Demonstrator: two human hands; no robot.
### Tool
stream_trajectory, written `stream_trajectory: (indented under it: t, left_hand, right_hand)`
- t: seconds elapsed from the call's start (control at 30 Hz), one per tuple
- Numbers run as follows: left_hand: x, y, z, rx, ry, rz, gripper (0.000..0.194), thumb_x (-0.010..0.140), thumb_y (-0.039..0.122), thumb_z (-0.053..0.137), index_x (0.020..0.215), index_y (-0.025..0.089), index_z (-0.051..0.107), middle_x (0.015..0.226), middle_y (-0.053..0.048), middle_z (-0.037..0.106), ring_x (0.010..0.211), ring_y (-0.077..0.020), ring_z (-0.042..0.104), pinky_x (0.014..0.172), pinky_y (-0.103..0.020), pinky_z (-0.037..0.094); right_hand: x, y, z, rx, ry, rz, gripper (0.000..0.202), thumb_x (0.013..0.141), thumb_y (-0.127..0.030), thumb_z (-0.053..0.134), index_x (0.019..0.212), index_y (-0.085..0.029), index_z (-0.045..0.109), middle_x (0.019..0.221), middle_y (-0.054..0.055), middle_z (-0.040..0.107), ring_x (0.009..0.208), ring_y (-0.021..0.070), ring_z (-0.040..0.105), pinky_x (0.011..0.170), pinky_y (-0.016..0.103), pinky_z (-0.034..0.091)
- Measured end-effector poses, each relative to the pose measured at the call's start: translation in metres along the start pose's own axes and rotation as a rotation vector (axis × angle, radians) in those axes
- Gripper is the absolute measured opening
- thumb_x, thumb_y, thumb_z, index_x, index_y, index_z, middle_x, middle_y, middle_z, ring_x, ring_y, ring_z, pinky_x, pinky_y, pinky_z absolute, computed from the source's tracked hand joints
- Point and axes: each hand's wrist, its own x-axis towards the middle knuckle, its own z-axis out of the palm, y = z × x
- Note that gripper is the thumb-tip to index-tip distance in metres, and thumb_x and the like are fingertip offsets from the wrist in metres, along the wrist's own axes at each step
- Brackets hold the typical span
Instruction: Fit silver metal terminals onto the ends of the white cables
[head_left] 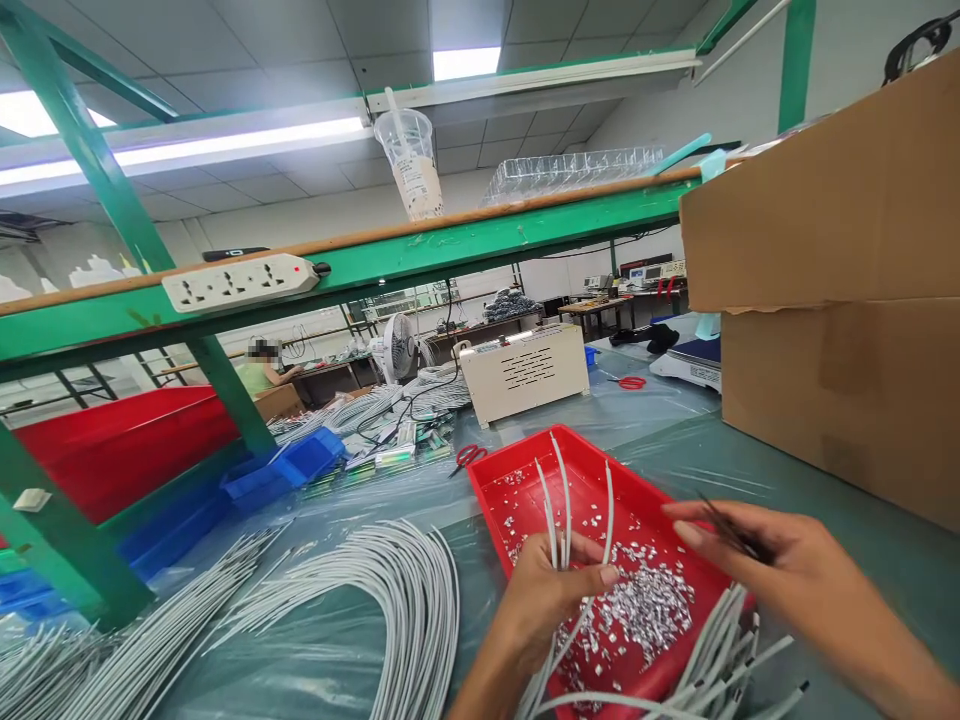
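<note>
My left hand (pixel 551 580) is closed on several light grey cables (pixel 566 500), whose upper ends stick up above the fingers. It is over a red tray (pixel 517 455) that holds many small shiny metal pieces (pixel 652 605). To the right, my right hand (pixel 772 550) grips a thin dark tool (pixel 731 525), which looks like tweezers, above the tray's right edge. More grey cables (pixel 720 650) lie across the tray's near right corner, some with dark tips.
Bundles of grey cables (pixel 420 600) lie at the left. Red-handled scissors (pixel 470 456), a cream metal box (pixel 525 372), blue bins (pixel 307 460) and a fan (pixel 397 348) stand beyond. Cardboard boxes (pixel 832 370) rise at right. A green shelf (pixel 450 242) crosses above; a person (pixel 262 370) sits far back.
</note>
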Motion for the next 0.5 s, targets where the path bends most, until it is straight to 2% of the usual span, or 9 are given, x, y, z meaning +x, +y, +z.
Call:
stream_trajectory:
  t: [0.1,0.17,0.27,0.33,0.37,0.43,0.5]
  left_hand:
    - [0.0,-0.004,0.003,-0.003,0.007,-0.018,0.02,0.047,0.018,0.076,0.059,0.012,0.061,0.042,0.007,0.048,0.032,-0.0014,0.027,0.037,-0.019,0.015]
    - [0.001,-0.006,0.004,-0.008,0.022,-0.022,0.021,0.045,0.017,0.076,0.058,0.012,0.06,0.042,0.007,0.048,0.032,-0.0013,0.027,0.036,-0.019,0.014]
    - [0.005,-0.007,0.001,-0.037,0.06,-0.018,0.02,0.049,0.021,0.074,0.058,0.012,0.058,0.04,0.008,0.045,0.031,-0.0012,0.025,0.035,-0.019,0.012]
    - [0.009,-0.006,-0.004,-0.067,0.089,-0.014,0.02,0.054,0.023,0.072,0.06,0.013,0.056,0.038,0.009,0.042,0.031,-0.0008,0.022,0.034,-0.019,0.01]
    - [0.01,-0.005,-0.006,-0.082,0.1,-0.014,0.02,0.055,0.024,0.071,0.06,0.013,0.055,0.038,0.01,0.04,0.03,-0.0007,0.021,0.034,-0.018,0.009]
    - [0.013,-0.002,-0.011,-0.107,0.115,-0.018,0.022,0.055,0.024,0.071,0.062,0.014,0.053,0.037,0.011,0.036,0.03,-0.0005,0.02,0.034,-0.018,0.009]
    - [0.013,0.0,-0.014,-0.123,0.119,-0.019,0.023,0.054,0.024,0.072,0.062,0.014,0.053,0.036,0.011,0.035,0.029,-0.0003,0.02,0.033,-0.017,0.009]
  right_hand:
    - [0.018,0.006,0.018,0.091,-0.006,-0.011,0.03,0.066,-0.039,0.065,0.089,-0.021,0.068,0.074,0.003,0.069,0.063,0.0215,0.061,0.051,0.027,0.048]
    - [0.025,0.01,0.025,0.109,-0.001,-0.026,0.029,0.065,-0.038,0.066,0.086,-0.018,0.067,0.077,0.003,0.068,0.067,0.0205,0.06,0.056,0.026,0.047]
    - [0.026,0.01,0.026,0.114,0.021,-0.028,0.03,0.068,-0.039,0.064,0.086,-0.016,0.064,0.078,0.004,0.066,0.067,0.0193,0.058,0.057,0.026,0.045]
    - [0.02,0.008,0.022,0.11,-0.019,-0.021,0.029,0.071,-0.041,0.061,0.086,-0.016,0.063,0.074,0.004,0.065,0.062,0.0171,0.057,0.055,0.026,0.044]
    - [0.016,0.008,0.02,0.1,-0.097,-0.01,0.028,0.072,-0.041,0.059,0.083,-0.016,0.063,0.066,0.002,0.063,0.055,0.0146,0.055,0.053,0.025,0.043]
    - [0.004,0.011,0.015,0.07,-0.348,0.033,0.027,0.073,-0.042,0.058,0.077,-0.015,0.063,0.05,-0.003,0.056,0.044,0.01,0.05,0.055,0.024,0.041]
    - [-0.011,0.021,0.013,0.039,-0.569,0.102,0.028,0.072,-0.043,0.058,0.079,-0.016,0.062,0.046,-0.004,0.053,0.04,0.0083,0.048,0.055,0.023,0.04]
